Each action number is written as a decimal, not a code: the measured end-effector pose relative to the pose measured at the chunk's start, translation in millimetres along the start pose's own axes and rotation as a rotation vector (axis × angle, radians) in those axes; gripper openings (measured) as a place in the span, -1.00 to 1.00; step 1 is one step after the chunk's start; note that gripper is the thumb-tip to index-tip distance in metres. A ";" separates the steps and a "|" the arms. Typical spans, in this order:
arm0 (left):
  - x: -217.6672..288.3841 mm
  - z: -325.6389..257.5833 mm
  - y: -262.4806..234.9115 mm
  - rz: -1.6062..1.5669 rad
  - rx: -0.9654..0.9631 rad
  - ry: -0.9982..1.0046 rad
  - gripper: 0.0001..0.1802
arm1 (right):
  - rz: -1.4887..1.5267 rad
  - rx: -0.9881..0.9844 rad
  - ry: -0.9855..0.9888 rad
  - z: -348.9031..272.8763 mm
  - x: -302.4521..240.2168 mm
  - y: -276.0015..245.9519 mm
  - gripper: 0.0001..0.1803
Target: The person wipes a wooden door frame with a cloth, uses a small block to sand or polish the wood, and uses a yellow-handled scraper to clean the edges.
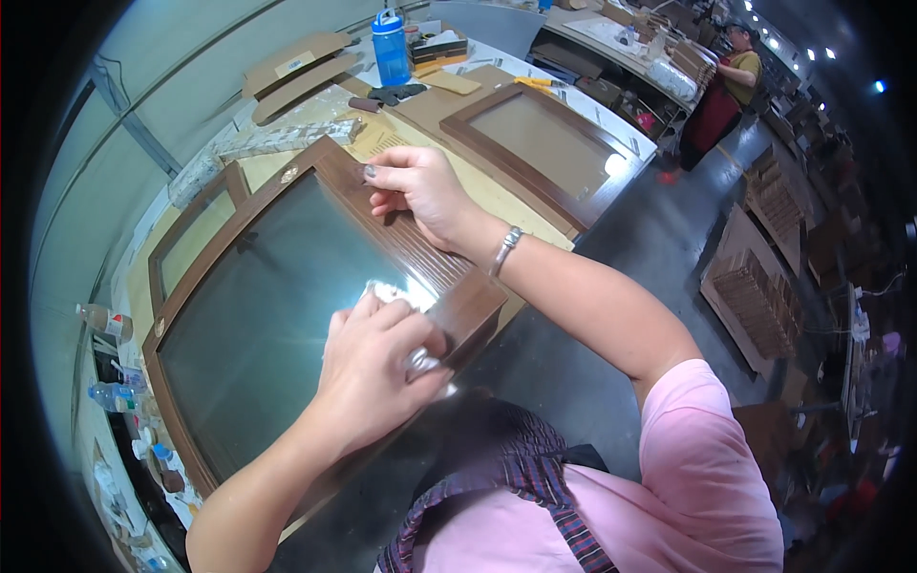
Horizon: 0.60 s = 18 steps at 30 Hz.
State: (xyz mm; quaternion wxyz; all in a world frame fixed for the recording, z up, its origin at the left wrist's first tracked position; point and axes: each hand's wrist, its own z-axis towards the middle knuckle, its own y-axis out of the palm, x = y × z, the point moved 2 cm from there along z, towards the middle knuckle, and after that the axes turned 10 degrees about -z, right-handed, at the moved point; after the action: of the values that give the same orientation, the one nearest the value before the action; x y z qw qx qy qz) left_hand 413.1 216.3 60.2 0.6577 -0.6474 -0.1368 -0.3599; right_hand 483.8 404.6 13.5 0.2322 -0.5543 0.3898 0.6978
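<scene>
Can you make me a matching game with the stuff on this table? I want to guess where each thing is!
Things:
1. blue bottle
2. brown glass door
3. left hand
4. right hand

Places:
A. pressing on the door's ribbed side rail
B. at the door's near corner, on something shiny
C. far end of the table
D. flat under both hands

Pairs: 1-C, 2-D, 3-B, 4-A

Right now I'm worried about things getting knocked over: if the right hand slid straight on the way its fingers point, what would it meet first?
The right hand points along the brown frame. Next would probably be the small round fitting near its corner, though depth is uncertain.
</scene>
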 end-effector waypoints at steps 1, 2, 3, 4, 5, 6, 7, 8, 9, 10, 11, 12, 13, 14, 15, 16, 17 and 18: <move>0.3 -5.8 -3.2 0.015 0.010 -0.011 -0.73 | 0.012 0.003 0.006 -0.7 -2.8 -3.6 -0.89; 0.7 -11.4 -4.7 0.031 0.022 -0.026 -0.73 | 0.024 0.003 0.013 0.3 -7.4 -10.1 -0.90; 0.0 -19.5 -4.1 0.035 0.049 -0.041 -0.73 | -0.115 -0.016 0.052 1.2 -14.6 -19.9 -0.83; 2.8 -23.3 -4.0 0.068 0.074 -0.045 -0.71 | -0.167 -0.008 -0.008 6.0 -19.3 -30.8 -0.78; 5.0 -25.6 -2.9 0.086 0.099 -0.058 -0.71 | -0.369 -0.038 -0.128 13.9 -24.2 -43.0 -0.76; 5.7 -26.0 -1.0 0.103 0.116 -0.068 -0.71 | -0.566 -0.059 -0.253 23.0 -26.4 -55.0 -0.73; 6.9 -25.8 -0.2 0.120 0.132 -0.068 -0.71 | -0.622 -0.096 -0.289 31.6 -25.4 -62.5 -0.72; 7.0 -25.9 0.7 0.130 0.135 -0.093 -0.73 | -0.675 -0.134 -0.327 39.7 -22.2 -67.4 -0.71; 8.1 -24.9 1.8 0.131 0.148 -0.117 -0.73 | -0.736 -0.176 -0.371 49.7 -21.9 -71.5 -0.71; 8.7 -25.5 2.4 0.130 0.156 -0.150 -0.72 | -0.799 -0.230 -0.359 59.1 -16.6 -71.7 -0.71; 10.5 -25.2 2.4 0.140 0.166 -0.194 -0.73 | -0.810 -0.273 -0.341 69.0 -12.8 -67.9 -0.71; 12.2 -24.0 4.7 0.107 0.233 -0.208 -0.76 | -0.817 -0.308 -0.319 77.8 -6.4 -64.0 -0.71; 15.2 -20.9 5.5 0.100 0.281 -0.250 -0.77 | -0.769 -0.315 -0.306 87.8 -4.0 -58.6 -0.72; 18.1 -17.5 6.3 0.094 0.328 -0.292 -0.77 | -0.738 -0.321 -0.320 101.5 0.6 -52.9 -0.72; 18.2 -13.7 10.1 0.108 0.386 -0.310 -0.76 | -0.712 -0.315 -0.329 114.7 7.4 -50.3 -0.72; 20.0 -11.8 14.6 0.120 0.444 -0.331 -0.76 | -0.687 -0.312 -0.333 125.7 12.7 -45.7 -0.73; 21.2 -8.7 17.6 0.133 0.500 -0.350 -0.75 | -0.663 -0.310 -0.274 138.2 14.9 -41.5 -0.72; 23.0 -7.6 21.0 0.158 0.528 -0.382 -0.74 | -0.691 -0.295 -0.338 150.9 20.2 -35.2 -0.72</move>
State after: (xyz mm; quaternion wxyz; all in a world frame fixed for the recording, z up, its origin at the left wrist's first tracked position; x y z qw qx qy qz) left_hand 440.7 200.2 58.3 0.7909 -0.5192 -0.2956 -0.1322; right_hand 415.5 544.1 -3.6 0.4316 -0.5577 0.0329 0.7082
